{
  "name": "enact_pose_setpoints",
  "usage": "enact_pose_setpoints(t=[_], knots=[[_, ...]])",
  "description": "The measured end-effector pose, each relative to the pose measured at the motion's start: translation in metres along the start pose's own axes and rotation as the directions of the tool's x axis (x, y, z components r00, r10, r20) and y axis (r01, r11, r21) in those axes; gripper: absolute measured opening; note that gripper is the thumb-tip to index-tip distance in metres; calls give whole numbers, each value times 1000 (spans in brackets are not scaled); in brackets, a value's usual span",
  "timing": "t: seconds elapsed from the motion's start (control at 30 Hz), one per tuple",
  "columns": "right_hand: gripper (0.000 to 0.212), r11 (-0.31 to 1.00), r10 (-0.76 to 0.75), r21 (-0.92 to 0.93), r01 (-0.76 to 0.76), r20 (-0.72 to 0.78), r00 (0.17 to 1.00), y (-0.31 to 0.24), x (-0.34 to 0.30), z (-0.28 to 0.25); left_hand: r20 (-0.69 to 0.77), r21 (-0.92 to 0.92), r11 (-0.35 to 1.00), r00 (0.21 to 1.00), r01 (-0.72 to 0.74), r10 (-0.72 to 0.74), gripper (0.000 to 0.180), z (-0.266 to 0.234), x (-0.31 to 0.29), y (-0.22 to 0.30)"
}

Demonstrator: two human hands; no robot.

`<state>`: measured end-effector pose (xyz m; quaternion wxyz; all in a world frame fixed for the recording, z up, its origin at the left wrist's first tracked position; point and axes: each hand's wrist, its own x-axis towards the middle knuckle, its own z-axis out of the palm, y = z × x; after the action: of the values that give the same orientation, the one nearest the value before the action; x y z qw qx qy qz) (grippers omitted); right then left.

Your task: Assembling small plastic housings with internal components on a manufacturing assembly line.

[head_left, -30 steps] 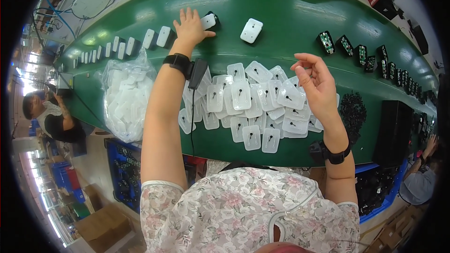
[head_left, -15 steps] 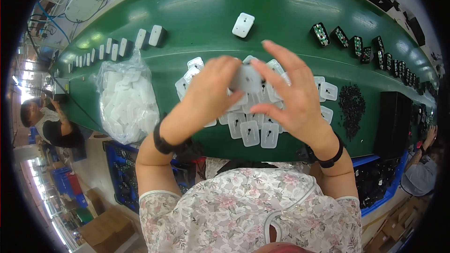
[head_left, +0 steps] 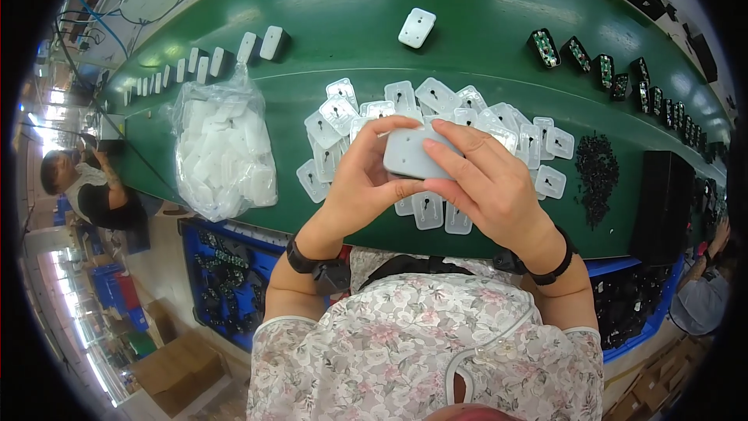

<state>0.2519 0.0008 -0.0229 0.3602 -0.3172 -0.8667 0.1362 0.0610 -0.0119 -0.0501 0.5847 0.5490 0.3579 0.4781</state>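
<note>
Between my hands is a small white plastic casing (head_left: 405, 157) with rounded corners and small holes in its face. My left hand (head_left: 360, 175) grips it by the left side, thumb below and fingers along the far edge. On its right part, my right hand (head_left: 499, 179) presses with fingers over the top and thumb underneath. Below and around them lies a loose pile of translucent white covers (head_left: 436, 96), each with a dark keyhole-shaped mark. Part of the pile is hidden by my hands. Farther off, one white-topped casing (head_left: 418, 28) rests alone on the green table.
A clear bag of white covers (head_left: 226, 152) lies left, below a row of finished-looking casings (head_left: 272, 43). At right are black housings with circuit boards (head_left: 544, 48), a heap of small black parts (head_left: 597, 179) and a black box (head_left: 661, 206). Blue crates (head_left: 195, 273) flank me.
My right hand, open with fingers apart before, has closed on the casing that my left hand was holding. The casing is now steady and tilted between both hands. The whole view has shifted slightly.
</note>
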Motion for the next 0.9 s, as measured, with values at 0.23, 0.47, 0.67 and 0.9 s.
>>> enact_pose_setpoints(t=[0.23, 0.47, 0.67, 0.9], knots=[[25, 959, 211, 218, -181, -119, 970, 8, 0, 13, -42, -80, 994, 996, 70, -73, 64, -4, -8, -9], [20, 751, 608, 377, -542, -76, 790, 34, -14, 8, -143, -4, 996, 986, -86, 85, 57, -28, -19, -14], [13, 802, 470, 360, -476, 111, 876, 15, -20, 42, -415, 79, 992, 902, -94, 118, 56, -48, -35, -19], [12, 915, 109, 344, -210, 290, 951, -15, -6, 127, -616, -165, 962, 785, -216, 70, 52, -109, -89, -7]])
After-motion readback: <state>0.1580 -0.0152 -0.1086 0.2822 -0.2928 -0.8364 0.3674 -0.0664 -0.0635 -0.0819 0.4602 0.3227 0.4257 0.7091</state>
